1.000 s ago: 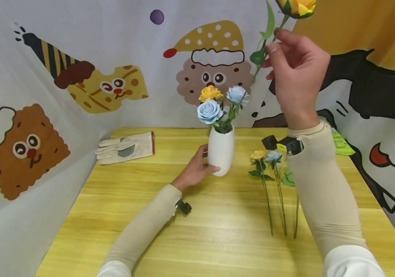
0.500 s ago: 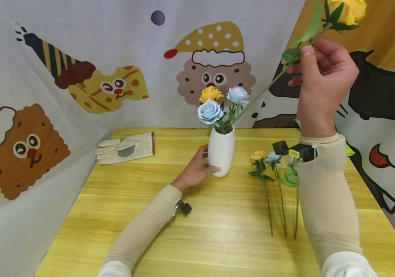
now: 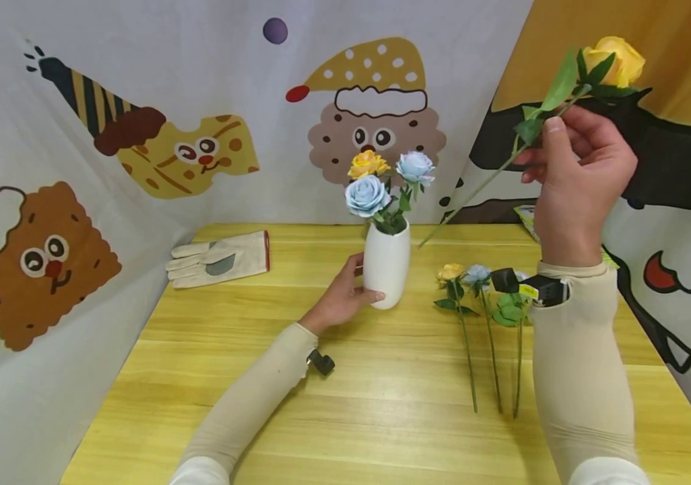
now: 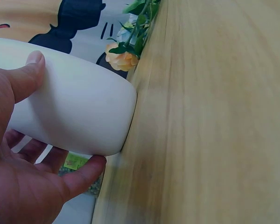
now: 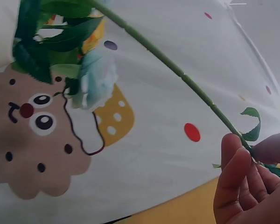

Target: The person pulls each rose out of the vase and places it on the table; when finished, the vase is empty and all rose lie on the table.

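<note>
My left hand (image 3: 343,296) grips the lower part of a white vase (image 3: 388,263), thumb in front and fingers behind. Two light blue roses (image 3: 366,195) and a yellow-orange rose (image 3: 368,164) stand in the vase. To the upper right, my right hand (image 3: 584,175) pinches the stem of a yellow rose (image 3: 615,62) just below its leaves. That stem slants down to the left, its bare end beside the vase's rim on the right. In the right wrist view, thumb and fingertips meet on the green stem (image 5: 182,74).
Several artificial flowers lie on the wooden table (image 3: 345,417) right of the vase, including a yellow rose (image 3: 451,273) and a blue one (image 3: 477,275). A work glove (image 3: 219,259) lies at the back left. A green packet (image 3: 526,219) sits partly behind the right arm.
My right hand has moved right and then lower with the yellow rose. The stem's end has gone from behind the vase's flowers to the vase's right side. My left hand stays put.
</note>
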Demonstrator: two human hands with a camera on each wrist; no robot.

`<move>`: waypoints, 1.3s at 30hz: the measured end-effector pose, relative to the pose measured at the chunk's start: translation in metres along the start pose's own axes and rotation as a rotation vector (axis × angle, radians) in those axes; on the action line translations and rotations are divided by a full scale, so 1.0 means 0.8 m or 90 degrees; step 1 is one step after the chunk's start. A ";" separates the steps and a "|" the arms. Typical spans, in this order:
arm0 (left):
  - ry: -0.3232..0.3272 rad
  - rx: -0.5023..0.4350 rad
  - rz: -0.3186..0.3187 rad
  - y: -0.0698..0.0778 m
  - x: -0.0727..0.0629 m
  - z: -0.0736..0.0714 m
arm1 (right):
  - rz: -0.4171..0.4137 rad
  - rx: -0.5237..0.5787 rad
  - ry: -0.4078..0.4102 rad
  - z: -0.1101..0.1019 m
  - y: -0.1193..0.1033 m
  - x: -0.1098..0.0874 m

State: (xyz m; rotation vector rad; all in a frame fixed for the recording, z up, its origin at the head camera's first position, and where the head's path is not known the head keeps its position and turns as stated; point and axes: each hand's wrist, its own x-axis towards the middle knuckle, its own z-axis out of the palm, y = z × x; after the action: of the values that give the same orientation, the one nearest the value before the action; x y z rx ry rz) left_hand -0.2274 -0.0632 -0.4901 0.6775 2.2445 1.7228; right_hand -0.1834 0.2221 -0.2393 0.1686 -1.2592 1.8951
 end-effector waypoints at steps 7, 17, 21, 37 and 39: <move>0.001 0.009 -0.006 0.001 -0.001 0.001 | 0.066 -0.029 -0.013 -0.027 0.019 -0.004; 0.001 0.009 -0.013 0.002 -0.001 0.001 | 0.144 -0.107 -0.084 -0.055 0.061 -0.023; 0.001 0.009 -0.016 0.002 0.000 0.001 | 0.153 -0.132 -0.128 -0.059 0.074 -0.034; 0.004 0.032 -0.006 0.000 0.000 0.000 | 0.210 -0.316 -0.247 -0.083 0.113 -0.061; 0.004 0.034 -0.006 0.000 0.000 0.001 | 0.216 -0.343 -0.264 -0.088 0.118 -0.065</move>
State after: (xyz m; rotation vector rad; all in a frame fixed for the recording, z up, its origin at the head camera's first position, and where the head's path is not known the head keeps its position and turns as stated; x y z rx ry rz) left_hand -0.2272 -0.0629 -0.4902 0.6727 2.3024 1.6683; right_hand -0.1938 0.2360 -0.3670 0.0637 -2.1490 1.7669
